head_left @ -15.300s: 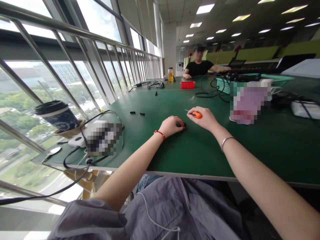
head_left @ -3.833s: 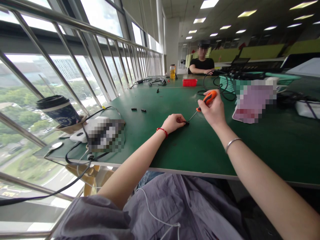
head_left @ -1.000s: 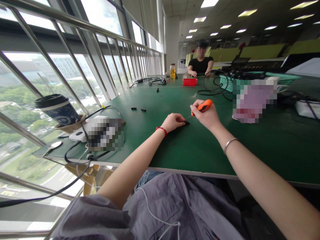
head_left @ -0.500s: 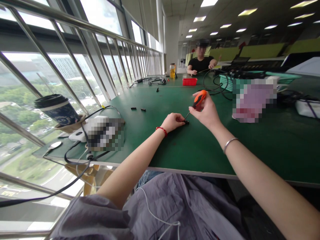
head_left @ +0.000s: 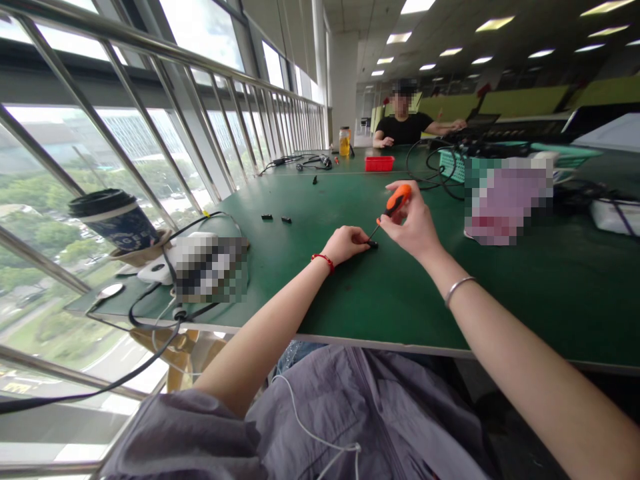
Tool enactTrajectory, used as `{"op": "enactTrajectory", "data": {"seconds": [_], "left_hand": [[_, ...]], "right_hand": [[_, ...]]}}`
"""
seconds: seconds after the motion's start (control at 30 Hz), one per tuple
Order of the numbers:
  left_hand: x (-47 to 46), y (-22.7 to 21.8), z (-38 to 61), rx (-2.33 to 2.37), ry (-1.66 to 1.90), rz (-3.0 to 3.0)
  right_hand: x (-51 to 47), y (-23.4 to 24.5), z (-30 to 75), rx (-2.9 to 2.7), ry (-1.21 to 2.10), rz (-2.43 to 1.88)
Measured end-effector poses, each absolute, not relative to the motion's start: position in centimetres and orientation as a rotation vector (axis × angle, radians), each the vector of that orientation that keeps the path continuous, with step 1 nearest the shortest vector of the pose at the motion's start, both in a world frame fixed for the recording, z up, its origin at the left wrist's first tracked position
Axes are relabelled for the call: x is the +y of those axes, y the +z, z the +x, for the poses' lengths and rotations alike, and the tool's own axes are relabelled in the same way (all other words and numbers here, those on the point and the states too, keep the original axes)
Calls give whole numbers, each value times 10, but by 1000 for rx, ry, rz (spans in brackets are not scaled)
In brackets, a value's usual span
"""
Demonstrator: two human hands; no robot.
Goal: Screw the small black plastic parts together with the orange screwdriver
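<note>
Left hand point(head_left: 346, 244): fingers pinched on small black part point(head_left: 373, 245) | right hand point(head_left: 413, 217): curled round orange-black screwdriver point(head_left: 399, 199), tilted toward part

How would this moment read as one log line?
left hand: holding small black part | right hand: holding orange screwdriver, shaft angled down toward part | nearby: two black pieces

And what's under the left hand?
One end of a small black part shows beyond the left hand. The hand covers the rest and the green table directly beneath.
</note>
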State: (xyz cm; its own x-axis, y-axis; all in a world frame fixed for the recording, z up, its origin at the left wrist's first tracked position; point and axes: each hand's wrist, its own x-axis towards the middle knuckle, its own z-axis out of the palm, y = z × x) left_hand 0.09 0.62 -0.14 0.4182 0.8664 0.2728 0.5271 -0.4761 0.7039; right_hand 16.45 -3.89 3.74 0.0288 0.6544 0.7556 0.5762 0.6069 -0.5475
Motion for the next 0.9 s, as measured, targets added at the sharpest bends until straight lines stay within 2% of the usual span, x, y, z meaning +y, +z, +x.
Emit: {"op": "enactTrajectory", "data": {"seconds": [0.23,0.47,0.7,0.9], "left_hand": [[6,-1,1,1152,858,2148],[9,-4,0,1151,871,2152],[7,-3,0,1144,866,2153],[5,0,0,1164,862,2167]], "right_hand": [[-40,42,163,-1574,64,-1151],[-37,38,164,-1610,56,-967],[-40,41,163,-1562,-1,-1134],[-41,41,162,-1613,40,-1041]]}}
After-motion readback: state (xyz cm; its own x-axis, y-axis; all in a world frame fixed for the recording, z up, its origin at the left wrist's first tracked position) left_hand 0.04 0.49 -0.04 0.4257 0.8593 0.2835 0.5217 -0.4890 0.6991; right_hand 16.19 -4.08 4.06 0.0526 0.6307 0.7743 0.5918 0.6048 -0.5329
